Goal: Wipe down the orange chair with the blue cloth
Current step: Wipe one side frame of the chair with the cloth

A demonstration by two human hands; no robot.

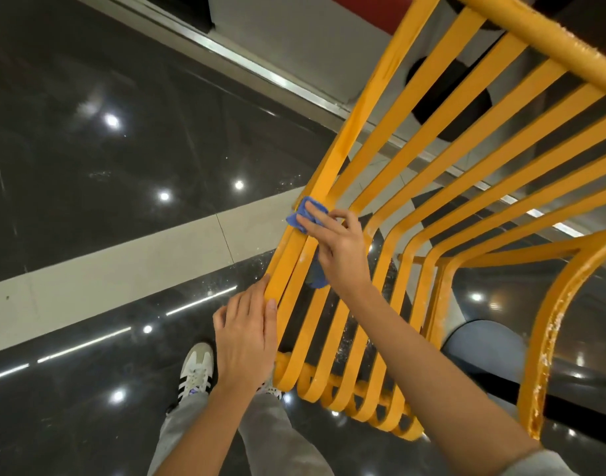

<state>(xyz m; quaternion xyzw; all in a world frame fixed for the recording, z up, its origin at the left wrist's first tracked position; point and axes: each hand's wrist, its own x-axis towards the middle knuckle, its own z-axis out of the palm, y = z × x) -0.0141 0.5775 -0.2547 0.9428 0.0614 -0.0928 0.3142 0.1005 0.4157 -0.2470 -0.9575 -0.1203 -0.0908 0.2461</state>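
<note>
The orange chair [442, 139] is a frame of curved metal slats that fills the right half of the head view, tilted toward me. My right hand [339, 249] presses the blue cloth [303, 214] against the leftmost slats where they bend. Part of the cloth hangs below the palm behind the slats. My left hand [246, 338] lies against the chair's left edge lower down, with fingertips on the outer slat. White flecks and scuffs mark the orange paint.
Dark glossy floor tiles [105, 132] with a pale stripe [123, 269] lie to the left. My white shoe [195, 371] and grey trouser legs are below the chair. A metal threshold [260, 73] and a wall run along the far side.
</note>
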